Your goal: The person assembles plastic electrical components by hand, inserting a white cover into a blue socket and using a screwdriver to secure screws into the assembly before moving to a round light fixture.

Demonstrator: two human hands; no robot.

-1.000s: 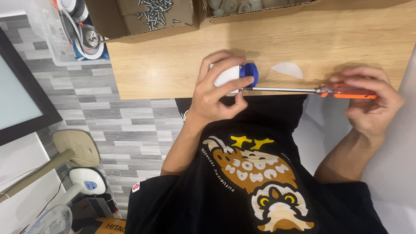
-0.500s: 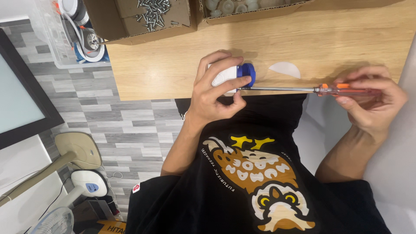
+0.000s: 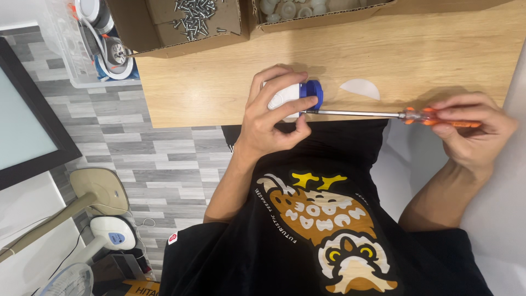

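Two brown cardboard boxes are set along the far edge of the wooden table [image 3: 219, 93]: the screw box [image 3: 189, 22] and the box of pale caps [image 3: 307, 13]. A white and blue part [image 3: 293, 96] is gripped by the left hand [image 3: 271, 118] at the near table edge. An orange-handled screwdriver [image 3: 383, 114] is pinched in the right hand [image 3: 474, 134], its tip set against the part.

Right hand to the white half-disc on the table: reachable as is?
Probably yes: the white half-disc lies bare on the table, nothing over it. But the right hand is busy, its grip on the orange-handled screwdriver.
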